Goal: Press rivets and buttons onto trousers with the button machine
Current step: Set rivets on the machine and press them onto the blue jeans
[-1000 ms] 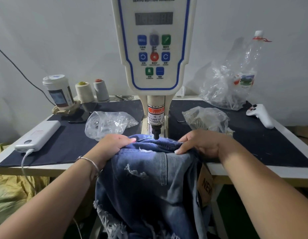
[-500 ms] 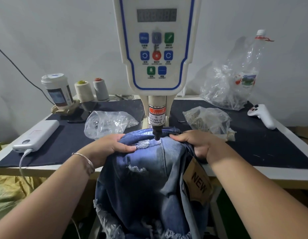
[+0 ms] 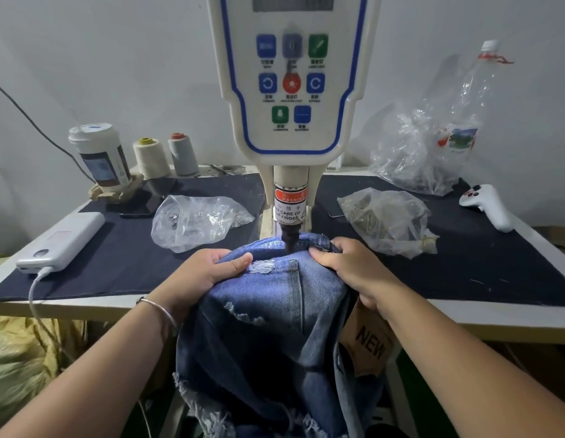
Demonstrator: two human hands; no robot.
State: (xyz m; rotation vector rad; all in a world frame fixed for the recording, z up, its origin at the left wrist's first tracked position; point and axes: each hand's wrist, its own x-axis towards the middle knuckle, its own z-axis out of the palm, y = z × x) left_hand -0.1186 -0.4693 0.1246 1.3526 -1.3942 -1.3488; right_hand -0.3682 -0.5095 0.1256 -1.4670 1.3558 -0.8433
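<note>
Trousers (image 3: 275, 311) sit under the button machine (image 3: 290, 90) punch (image 3: 290, 240) at twelve o'clock; my left hand (image 3: 205, 273) and right hand (image 3: 347, 270) grip denim. No pressed rivet visible yet.

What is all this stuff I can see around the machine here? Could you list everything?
button machine: one, white with blue trim, centre, its punch down on the denim
trousers: one, blue denim, frayed, draped under the punch
tag: one, brown, reads NEW, on the trousers at right
mat: dark navy, covering the table
bags: three, clear plastic, one left and two right of the machine
spools: two, cream and grey, back left
cup: one, white-lidded, back left
power bank: one, white, left edge, cable plugged in
controller: one, white, far right
bottle: one, clear, back right
left hand: grips the denim, bracelet on its wrist
right hand: grips the denim
</note>
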